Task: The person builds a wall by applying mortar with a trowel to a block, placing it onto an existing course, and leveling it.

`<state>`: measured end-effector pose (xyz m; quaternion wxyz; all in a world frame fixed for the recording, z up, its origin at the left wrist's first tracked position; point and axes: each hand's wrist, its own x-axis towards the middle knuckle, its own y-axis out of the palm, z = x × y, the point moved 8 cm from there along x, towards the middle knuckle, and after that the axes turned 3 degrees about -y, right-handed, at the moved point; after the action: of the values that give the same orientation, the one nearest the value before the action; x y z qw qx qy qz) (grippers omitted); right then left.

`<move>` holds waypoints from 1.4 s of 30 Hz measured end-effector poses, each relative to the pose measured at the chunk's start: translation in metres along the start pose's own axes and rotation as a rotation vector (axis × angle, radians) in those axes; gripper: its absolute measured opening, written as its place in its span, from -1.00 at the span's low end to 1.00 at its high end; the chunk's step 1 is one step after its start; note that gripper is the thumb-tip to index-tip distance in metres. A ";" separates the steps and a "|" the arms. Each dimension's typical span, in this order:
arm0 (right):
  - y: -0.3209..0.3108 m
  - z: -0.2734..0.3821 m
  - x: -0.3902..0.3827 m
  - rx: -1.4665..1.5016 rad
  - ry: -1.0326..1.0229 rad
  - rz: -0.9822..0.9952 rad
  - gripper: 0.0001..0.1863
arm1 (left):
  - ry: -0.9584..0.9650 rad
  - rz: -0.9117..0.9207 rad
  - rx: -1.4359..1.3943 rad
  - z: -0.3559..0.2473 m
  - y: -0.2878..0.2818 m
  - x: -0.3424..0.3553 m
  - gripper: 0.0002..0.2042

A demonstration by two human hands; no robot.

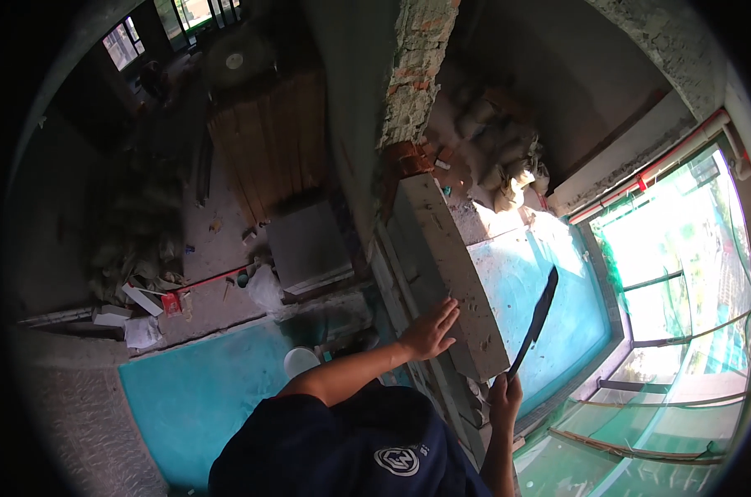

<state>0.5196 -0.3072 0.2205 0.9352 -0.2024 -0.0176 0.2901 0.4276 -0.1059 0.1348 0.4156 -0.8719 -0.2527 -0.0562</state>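
Unfinished room, bare masonry. A long grey concrete block [454, 273] lies on top of a low half-built wall [396, 282], running away toward a brick pillar [412, 74] with rough mortar. The left hand [429, 330] rests flat on the block's near end, fingers spread, gripping nothing. The right hand [504, 399] is clenched round the handle of a long dark blade [537, 319], which angles up just beside the block's right face. Teal-coated floor [201, 389] on both sides of the wall. Filled sacks [499, 157] are heaped by the pillar. A white bucket [299, 360] stands below. Large windows [690, 273] on the right.
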 end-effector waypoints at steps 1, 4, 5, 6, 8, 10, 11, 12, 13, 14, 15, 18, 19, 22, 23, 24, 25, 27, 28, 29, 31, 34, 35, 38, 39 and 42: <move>-0.004 -0.028 -0.033 0.142 0.141 0.028 -0.62 | -0.039 0.007 0.004 0.016 -0.002 -0.025 -0.33; -0.039 -0.118 -0.133 -0.011 0.304 -0.168 -0.58 | -0.485 0.107 -0.054 0.091 -0.002 -0.119 -0.35; -0.055 -0.155 -0.164 0.019 0.364 -0.252 -0.57 | -0.641 0.187 -0.115 0.097 -0.007 -0.135 -0.37; -0.050 -0.161 -0.188 0.004 0.442 -0.272 -0.56 | -0.723 0.225 0.005 0.129 -0.006 -0.182 -0.41; -0.058 -0.197 -0.242 -0.041 0.544 -0.309 -0.56 | -0.876 0.447 0.112 0.165 0.005 -0.243 -0.45; -0.071 -0.256 -0.287 -0.013 0.585 -0.336 -0.56 | -0.957 0.676 -0.011 0.171 0.013 -0.269 -0.43; -0.065 -0.231 -0.286 0.021 0.634 -0.291 -0.57 | -0.953 0.720 0.002 0.165 0.008 -0.276 -0.43; -0.067 -0.212 -0.284 0.037 0.630 -0.307 -0.58 | -0.969 0.722 0.034 0.154 0.002 -0.268 -0.43; -0.063 -0.202 -0.275 0.065 0.616 -0.301 -0.59 | -0.999 0.703 0.080 0.149 -0.012 -0.265 -0.42; -0.059 -0.207 -0.266 0.173 0.576 -0.305 -0.61 | -0.896 0.616 0.229 0.162 -0.016 -0.253 -0.37; -0.061 -0.214 -0.259 0.265 0.538 -0.323 -0.62 | -0.808 0.588 0.283 0.165 -0.013 -0.219 -0.35; -0.068 -0.161 -0.194 0.069 0.517 -0.256 -0.64 | -0.604 0.333 0.325 0.148 -0.042 -0.090 -0.34; -0.060 -0.131 -0.166 0.089 0.466 -0.208 -0.64 | -0.482 0.173 0.380 0.146 -0.060 -0.054 -0.39; -0.046 -0.051 -0.108 0.145 0.359 -0.179 -0.67 | -0.171 -0.033 0.518 0.107 -0.087 0.054 -0.34; -0.039 -0.016 -0.092 0.223 0.289 -0.145 -0.69 | -0.165 -0.016 0.538 0.099 -0.086 0.077 -0.30; -0.029 0.009 -0.080 0.304 0.217 -0.106 -0.71 | -0.245 0.104 0.591 0.101 -0.079 0.095 -0.14; -0.019 0.015 -0.071 0.328 0.148 -0.072 -0.72 | -0.240 0.099 0.586 0.093 -0.070 0.102 -0.14; 0.003 -0.021 -0.059 0.244 0.080 -0.028 -0.70 | -0.440 0.407 0.546 0.100 -0.032 0.113 0.04; 0.011 -0.033 -0.056 0.128 0.056 -0.038 -0.66 | -0.435 0.403 0.534 0.098 -0.028 0.118 0.04; 0.018 -0.027 -0.059 0.007 0.077 0.000 -0.62 | -0.457 0.415 0.548 0.098 -0.029 0.111 0.08; 0.026 -0.031 -0.058 0.102 0.126 -0.009 -0.59 | -0.499 0.444 0.573 0.098 -0.031 0.101 0.14; 0.032 -0.025 -0.055 0.062 0.126 -0.018 -0.50 | -0.475 0.420 0.585 0.108 -0.038 0.096 0.16; 0.030 -0.025 -0.055 0.035 0.092 -0.043 -0.49 | -0.458 0.417 0.588 0.110 -0.035 0.095 0.17; 0.040 -0.086 -0.049 -0.194 0.195 0.000 -0.43 | -0.433 0.399 0.540 0.106 -0.032 0.100 0.17; 0.043 -0.102 -0.048 -0.226 0.321 0.078 -0.42 | -0.436 0.401 0.536 0.107 -0.030 0.099 0.17; 0.036 -0.101 -0.058 -0.020 0.421 0.072 -0.41 | -0.439 0.395 0.583 0.110 -0.035 0.092 0.17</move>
<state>0.4675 -0.3490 0.1189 0.9053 -0.2681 0.1827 0.2742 0.4784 0.0312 0.1162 0.5843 -0.7407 -0.1683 0.2857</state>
